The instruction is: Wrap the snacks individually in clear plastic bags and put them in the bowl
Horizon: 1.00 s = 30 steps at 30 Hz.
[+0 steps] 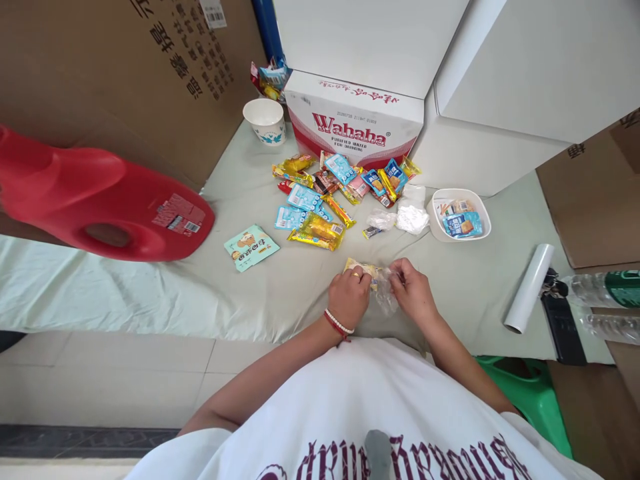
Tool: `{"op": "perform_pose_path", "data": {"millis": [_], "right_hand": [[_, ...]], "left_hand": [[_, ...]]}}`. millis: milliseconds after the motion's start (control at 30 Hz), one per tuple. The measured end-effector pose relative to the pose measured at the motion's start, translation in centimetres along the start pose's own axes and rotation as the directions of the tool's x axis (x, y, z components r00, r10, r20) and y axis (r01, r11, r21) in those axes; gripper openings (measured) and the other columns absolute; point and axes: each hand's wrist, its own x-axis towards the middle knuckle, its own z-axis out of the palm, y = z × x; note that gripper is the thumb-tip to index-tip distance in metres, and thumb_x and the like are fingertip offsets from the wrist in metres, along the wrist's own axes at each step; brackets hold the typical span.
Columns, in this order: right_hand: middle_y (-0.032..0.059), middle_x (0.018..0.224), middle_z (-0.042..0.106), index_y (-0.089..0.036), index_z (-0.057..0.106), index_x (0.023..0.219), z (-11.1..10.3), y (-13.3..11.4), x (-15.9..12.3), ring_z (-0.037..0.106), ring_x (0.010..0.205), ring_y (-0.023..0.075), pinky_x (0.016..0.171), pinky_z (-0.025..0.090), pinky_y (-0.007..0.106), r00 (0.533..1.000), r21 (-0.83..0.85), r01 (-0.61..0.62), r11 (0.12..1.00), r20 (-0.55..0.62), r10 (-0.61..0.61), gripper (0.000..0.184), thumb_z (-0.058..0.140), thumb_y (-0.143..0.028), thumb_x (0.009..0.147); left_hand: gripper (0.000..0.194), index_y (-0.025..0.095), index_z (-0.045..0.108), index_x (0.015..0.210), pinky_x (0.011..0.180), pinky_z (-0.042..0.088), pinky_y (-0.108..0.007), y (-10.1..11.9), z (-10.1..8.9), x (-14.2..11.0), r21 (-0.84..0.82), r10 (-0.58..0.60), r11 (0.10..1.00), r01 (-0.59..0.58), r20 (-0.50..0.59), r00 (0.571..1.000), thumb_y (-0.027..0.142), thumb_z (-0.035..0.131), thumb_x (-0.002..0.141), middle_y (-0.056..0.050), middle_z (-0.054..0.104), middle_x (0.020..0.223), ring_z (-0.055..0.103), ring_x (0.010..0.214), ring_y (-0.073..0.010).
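My left hand [349, 299] is closed on a small yellow snack packet [369, 269], most of it under the fingers. Beside it, my right hand [413, 292] pinches the edge of a clear plastic bag [385, 293], which hangs crumpled between both hands. The packet reaches toward the bag's mouth; whether it is inside I cannot tell. Just beyond lie white folded plastic bags [413, 217] and a small dark wrapper [371, 232]. A yellow snack pack [320, 231] and a pile of assorted snack packets [345, 177] spread across the cloth further back.
A white tub [480, 230] with packets stands right of the pile. A green pouch [251, 248], red jug [120, 207] and paper cup [266, 121] are left. A Wahaha carton [355, 120] stands behind. A white roll [530, 287], black phone [564, 330] and bottles [590, 290] are right.
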Motion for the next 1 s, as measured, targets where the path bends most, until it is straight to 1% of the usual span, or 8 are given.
{"op": "perform_pose_path", "data": {"millis": [100,233,333,467,600,733,900,1000], "right_hand": [[0.0036,0.090,0.069,-0.024,0.068,0.096,1.7,-0.9,1.8,0.066,0.085,0.0194,0.079,0.052,0.032,0.989,0.097,0.143,0.985,0.007,-0.145,0.023,0.049,-0.016,0.087],[0.0046,0.091,0.066,-0.022,0.071,0.088,4.0,-0.4,3.7,0.063,0.078,0.0172,0.074,0.053,0.031,0.987,0.234,0.128,0.964,0.060,-0.146,0.025,0.049,-0.014,0.082],[0.0042,0.094,0.063,-0.022,0.072,0.091,4.5,0.1,4.0,0.061,0.077,0.0165,0.072,0.052,0.030,0.989,0.318,0.086,0.944,0.085,-0.119,0.020,0.052,-0.022,0.086],[0.0029,0.092,0.059,-0.022,0.069,0.089,4.5,0.3,3.7,0.058,0.078,0.0161,0.070,0.049,0.029,0.990,0.401,0.042,0.915,0.108,-0.093,0.016,0.066,-0.037,0.085],[0.0030,0.098,0.057,-0.022,0.069,0.091,4.2,0.5,3.4,0.059,0.087,0.0172,0.079,0.050,0.031,0.982,0.465,0.073,0.883,0.119,-0.144,0.019,0.072,-0.038,0.081],[0.0041,0.100,0.062,-0.023,0.072,0.087,3.5,0.2,2.7,0.061,0.101,0.0202,0.092,0.048,0.034,0.981,0.500,0.096,0.860,0.100,-0.167,0.013,0.072,-0.036,0.082],[0.0002,0.083,0.064,-0.024,0.070,0.088,2.4,-0.6,1.9,0.060,0.074,0.0167,0.076,0.050,0.032,0.996,0.587,-0.083,0.806,0.032,0.080,0.018,0.073,-0.038,0.077],[-0.0014,0.074,0.063,-0.024,0.068,0.091,2.3,-1.0,1.6,0.060,0.069,0.0170,0.073,0.051,0.032,0.972,0.671,-0.195,0.715,0.033,0.234,0.023,0.072,-0.041,0.075]], "left_hand": [[0.020,0.017,0.071,0.107,0.082,0.042,-0.044,-0.3,-0.2,-0.2,-0.060,0.019,0.998,-0.020,-0.022,1.000,0.021,0.057,0.093,-0.014,0.069,0.104,0.062,0.100,-0.0298],[0.033,0.022,0.070,0.118,0.089,0.045,-0.042,-2.1,0.2,-0.4,-0.374,-0.029,0.927,-0.002,-0.076,0.997,0.015,0.050,0.092,-0.009,0.072,0.107,0.064,0.104,-0.0254],[0.031,0.024,0.067,0.122,0.094,0.048,-0.040,-3.5,1.3,-0.3,-0.528,-0.188,0.847,0.059,-0.195,0.963,0.023,0.054,0.095,-0.008,0.070,0.111,0.062,0.107,-0.0238],[0.046,0.016,0.064,0.119,0.096,0.048,-0.046,-4.3,2.8,0.3,-0.480,-0.431,0.830,0.283,-0.232,0.872,0.038,0.076,0.080,-0.014,0.063,0.113,0.057,0.108,-0.0306],[0.027,0.019,0.063,0.097,0.095,0.046,-0.048,-4.1,3.1,0.8,-0.407,-0.357,0.875,0.263,-0.175,0.918,0.037,0.075,0.080,-0.011,0.063,0.102,0.056,0.103,-0.0306],[0.023,0.022,0.055,0.096,0.087,0.047,-0.040,-2.9,2.7,0.5,-0.541,-0.351,0.822,0.178,-0.234,0.907,0.024,0.070,0.079,-0.006,0.060,0.098,0.057,0.095,-0.0247],[0.030,0.025,0.043,0.088,0.084,0.046,-0.036,-1.5,2.1,0.3,-0.631,-0.411,0.768,0.104,-0.362,0.837,0.012,0.065,0.073,-0.002,0.049,0.093,0.052,0.092,-0.0219],[0.033,0.025,0.040,0.086,0.086,0.046,-0.037,-1.2,2.0,0.5,-0.615,-0.383,0.785,0.077,-0.383,0.841,0.009,0.064,0.071,-0.002,0.046,0.093,0.050,0.095,-0.0232]]}}
